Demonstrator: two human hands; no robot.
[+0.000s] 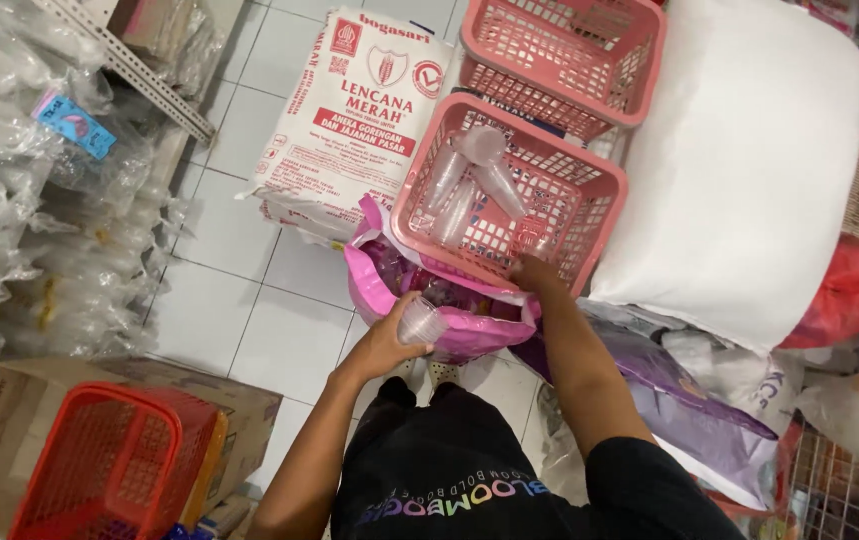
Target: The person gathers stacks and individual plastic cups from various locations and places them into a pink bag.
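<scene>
My left hand (389,340) grips a short stack of clear plastic cups (421,322) just above the open mouth of a pink plastic bag (369,285). My right hand (534,272) rests on the near rim of a pink plastic basket (589,215), fingers curled over the edge. Inside that basket lie a few sleeves of clear plastic cups (474,180). The pink bag sits right under the basket's near edge and holds more clear items, hard to make out.
A second pink basket (639,60) stands behind the first. A white printed sack (349,130) lies on the tiled floor, a big white sack (739,170) at right. Red basket (114,465) on a cardboard box at lower left; shelves of bagged plastic goods at left.
</scene>
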